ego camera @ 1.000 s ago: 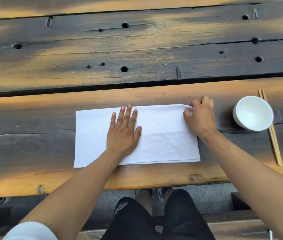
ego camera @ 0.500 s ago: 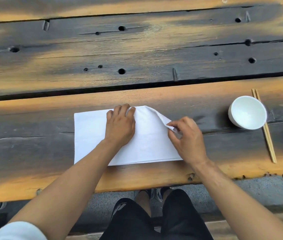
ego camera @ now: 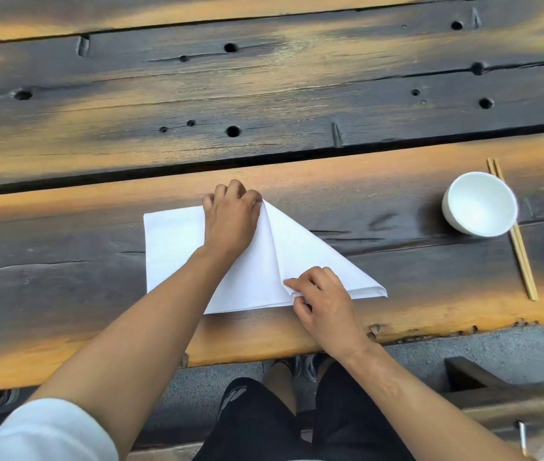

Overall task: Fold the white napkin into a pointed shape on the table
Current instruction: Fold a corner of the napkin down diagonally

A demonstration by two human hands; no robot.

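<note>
Both bare forearms reach forward from the bottom of the view, a white sleeve covering the left upper arm. The left hand point(ego camera: 230, 221) lies palm down, farther from the body, its fingers curled with the tips pressing at the top point of the white napkin point(ego camera: 300, 251). The right hand point(ego camera: 322, 301) sits nearer the body, knuckles up, thumb and forefinger pinching a folded corner of the napkin, remaining fingers bent under.
</note>
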